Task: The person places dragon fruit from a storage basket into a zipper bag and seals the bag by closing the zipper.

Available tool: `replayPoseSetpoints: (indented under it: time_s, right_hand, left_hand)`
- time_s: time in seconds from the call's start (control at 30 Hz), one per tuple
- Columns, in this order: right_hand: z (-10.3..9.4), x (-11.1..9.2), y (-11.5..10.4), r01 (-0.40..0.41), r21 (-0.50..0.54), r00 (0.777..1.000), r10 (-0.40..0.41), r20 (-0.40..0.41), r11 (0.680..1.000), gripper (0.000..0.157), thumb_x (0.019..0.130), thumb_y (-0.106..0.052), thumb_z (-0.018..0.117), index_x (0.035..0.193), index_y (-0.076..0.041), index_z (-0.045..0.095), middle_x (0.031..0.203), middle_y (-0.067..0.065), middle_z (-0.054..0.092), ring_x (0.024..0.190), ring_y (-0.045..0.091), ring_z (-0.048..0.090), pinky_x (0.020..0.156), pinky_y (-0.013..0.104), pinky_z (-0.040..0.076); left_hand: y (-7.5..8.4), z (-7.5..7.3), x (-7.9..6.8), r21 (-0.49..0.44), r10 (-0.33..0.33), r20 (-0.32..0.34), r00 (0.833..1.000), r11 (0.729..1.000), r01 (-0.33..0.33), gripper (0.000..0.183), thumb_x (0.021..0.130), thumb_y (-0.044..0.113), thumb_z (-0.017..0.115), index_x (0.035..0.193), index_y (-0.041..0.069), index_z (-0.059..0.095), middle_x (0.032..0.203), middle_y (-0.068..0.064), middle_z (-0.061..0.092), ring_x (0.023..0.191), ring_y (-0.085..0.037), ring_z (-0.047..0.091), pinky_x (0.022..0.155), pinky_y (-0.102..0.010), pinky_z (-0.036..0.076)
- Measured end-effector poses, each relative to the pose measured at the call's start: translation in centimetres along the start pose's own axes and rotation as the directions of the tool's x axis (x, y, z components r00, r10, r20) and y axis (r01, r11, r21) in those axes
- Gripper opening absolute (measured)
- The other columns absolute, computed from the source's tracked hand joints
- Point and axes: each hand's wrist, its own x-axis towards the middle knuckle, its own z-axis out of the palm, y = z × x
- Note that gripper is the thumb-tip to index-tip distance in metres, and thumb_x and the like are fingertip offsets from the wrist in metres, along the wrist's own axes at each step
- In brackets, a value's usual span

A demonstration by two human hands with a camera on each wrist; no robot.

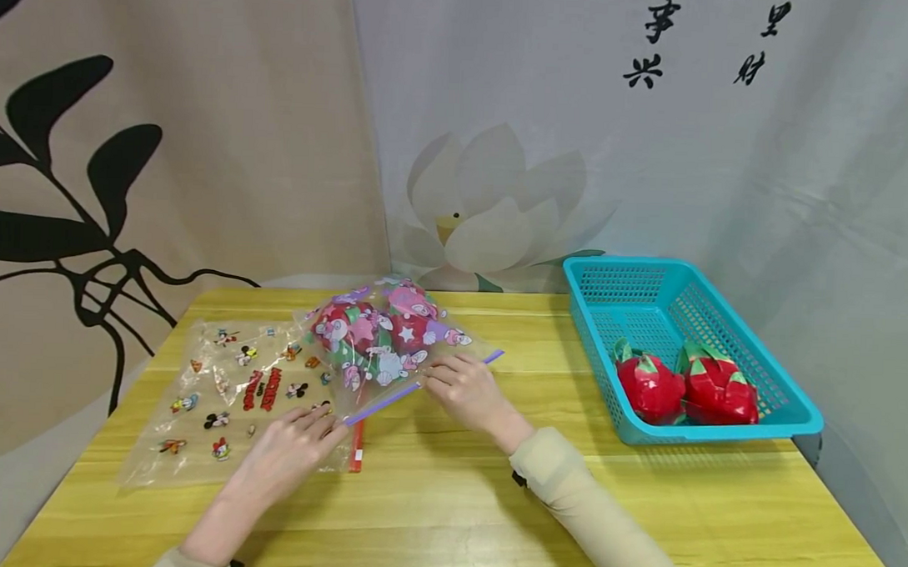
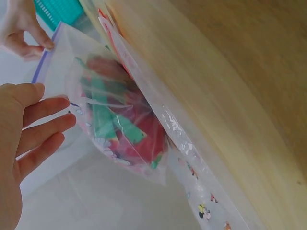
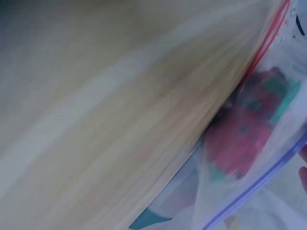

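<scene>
A clear zip bag (image 1: pixel 373 343) with pink and purple cartoon prints holds shiny red, fruit-shaped things with green leaves (image 2: pixel 122 117). Its purple zip strip (image 1: pixel 382 404) faces the person. My left hand (image 1: pixel 291 445) pinches the strip's left end between thumb and forefinger, the other fingers spread out. Farther right along the same strip, my right hand (image 1: pixel 465 392) pinches the bag's edge. The right wrist view catches only fingertips (image 3: pixel 303 177) beside the strip. Under the bag's left part lies a second clear bag (image 1: pixel 217 392) with Mickey prints and a red zip (image 1: pixel 356 447).
A turquoise basket (image 1: pixel 597 355) stands at the right of the wooden table (image 1: pixel 446 517). Two red, fruit-shaped things with green leaves (image 1: pixel 649 389) lie at its near end. Behind the table hangs a printed cloth (image 1: pixel 506 77).
</scene>
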Motion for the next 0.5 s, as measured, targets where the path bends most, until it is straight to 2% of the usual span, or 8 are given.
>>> replayPoseSetpoints:
  time_s: [0.07,0.33,0.5]
  right_hand:
    - [-0.1,-0.5,0.6,-0.012,-0.001,1.000,0.012,0.020,1.000,0.007,0.077,-0.017,0.077,0.083,-0.016,0.076,0.083,-0.007,0.075,0.084,0.012,0.069,0.077,0.025,0.056]
    - [-0.5,-2.0,2.6,-0.071,0.007,0.997,0.071,0.034,0.997,0.010,0.071,-0.013,0.080,0.079,-0.013,0.075,0.080,-0.004,0.074,0.081,0.014,0.067,0.074,0.025,0.056]
    - [-0.8,-2.9,3.7,-0.102,-0.005,0.993,0.102,0.066,0.995,0.009,0.070,-0.012,0.080,0.075,-0.012,0.073,0.078,-0.003,0.073,0.081,0.017,0.067,0.074,0.026,0.057]
  left_hand:
    - [0.0,0.0,0.0,0.001,0.001,0.002,1.000,1.000,-0.001,0.048,0.100,0.008,0.014,0.091,0.009,0.061,0.083,-0.010,0.073,0.075,-0.026,0.072,0.064,-0.036,0.059]
    - [-0.1,0.1,-0.1,-0.005,0.007,-0.001,1.000,1.000,-0.007,0.031,0.091,0.005,0.030,0.091,0.009,0.060,0.084,-0.010,0.073,0.075,-0.025,0.072,0.064,-0.036,0.059]
    - [-0.1,0.1,-0.2,-0.009,0.009,-0.001,1.000,1.000,-0.009,0.027,0.087,0.005,0.034,0.091,0.009,0.060,0.083,-0.010,0.073,0.075,-0.026,0.072,0.064,-0.036,0.059]
